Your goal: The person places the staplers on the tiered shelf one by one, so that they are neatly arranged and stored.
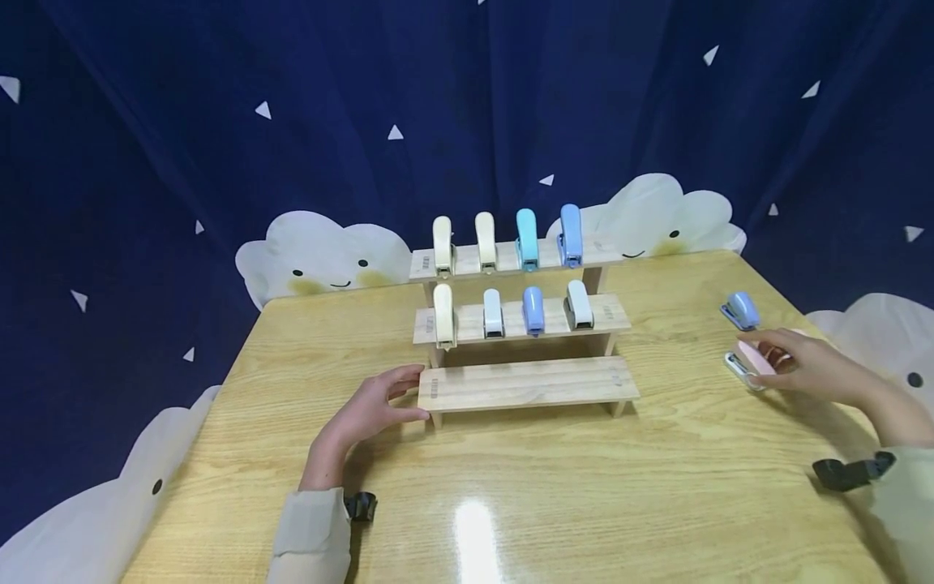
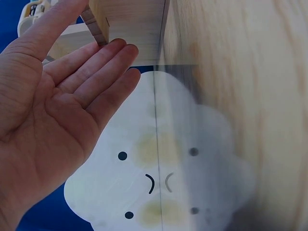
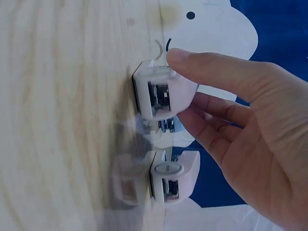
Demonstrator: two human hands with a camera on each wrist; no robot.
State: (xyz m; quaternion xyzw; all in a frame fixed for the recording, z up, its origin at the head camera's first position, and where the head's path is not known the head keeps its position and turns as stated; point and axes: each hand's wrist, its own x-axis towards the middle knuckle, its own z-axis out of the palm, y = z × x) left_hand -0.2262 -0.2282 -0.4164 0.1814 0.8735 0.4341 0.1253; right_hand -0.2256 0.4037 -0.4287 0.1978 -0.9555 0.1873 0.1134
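My right hand (image 1: 795, 365) pinches a pale pink stapler (image 1: 754, 357) with a white base at the table's right side. Close up in the right wrist view, thumb and fingers lie on either side of that stapler (image 3: 163, 94). A second pink stapler (image 3: 175, 175) is beside it, and a blue stapler (image 1: 743, 310) sits just beyond the hand. My left hand (image 1: 372, 405) is at the left end of the wooden rack's lowest step (image 1: 529, 384), thumb toward the front. In the left wrist view its fingers (image 2: 103, 60) are straight, fingertips right by the wood.
Cream, teal and blue staplers (image 1: 527, 239) stand in a row on the top step. The middle step (image 1: 613, 312) carries cream, white and blue staplers (image 1: 533, 310). Behind the table (image 1: 511, 495) hangs a dark blue curtain (image 1: 467, 105) with cloud shapes.
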